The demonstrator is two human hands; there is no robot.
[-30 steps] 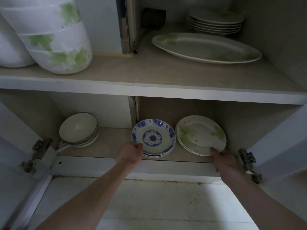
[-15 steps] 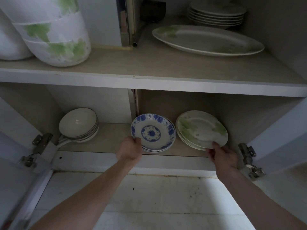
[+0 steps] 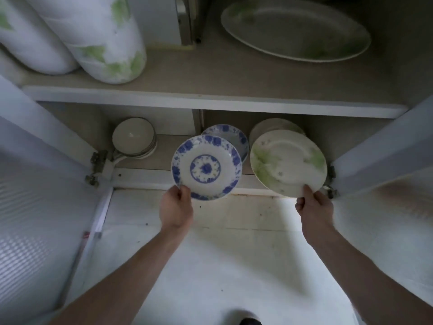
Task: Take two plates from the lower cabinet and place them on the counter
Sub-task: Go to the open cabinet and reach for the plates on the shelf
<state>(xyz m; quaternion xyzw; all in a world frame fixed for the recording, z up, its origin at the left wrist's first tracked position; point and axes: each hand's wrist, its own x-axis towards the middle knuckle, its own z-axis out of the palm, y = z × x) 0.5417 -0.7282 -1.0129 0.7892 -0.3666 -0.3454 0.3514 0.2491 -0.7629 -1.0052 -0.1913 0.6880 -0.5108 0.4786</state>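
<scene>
My left hand (image 3: 176, 205) grips the lower rim of a blue-and-white patterned plate (image 3: 206, 167), held tilted in front of the lower shelf. My right hand (image 3: 314, 206) pinches the lower edge of a white plate with green leaf print (image 3: 287, 163), also tilted and clear of the shelf. Behind them on the bottom shelf stay more blue-patterned plates (image 3: 232, 134) and a stack of green-print plates (image 3: 274, 125). The counter is out of view.
A stack of pale bowls (image 3: 134, 138) sits at the bottom shelf's left. The upper shelf (image 3: 210, 99) carries leaning bowl stacks (image 3: 98, 38) and a large oval platter (image 3: 295, 29). Open cabinet doors (image 3: 35, 184) (image 3: 389, 148) flank both sides. White tiled floor (image 3: 210, 266) lies below.
Both hands have lifted one plate each off its stack and drawn it out of the cabinet toward me. The view has shifted downward and closer.
</scene>
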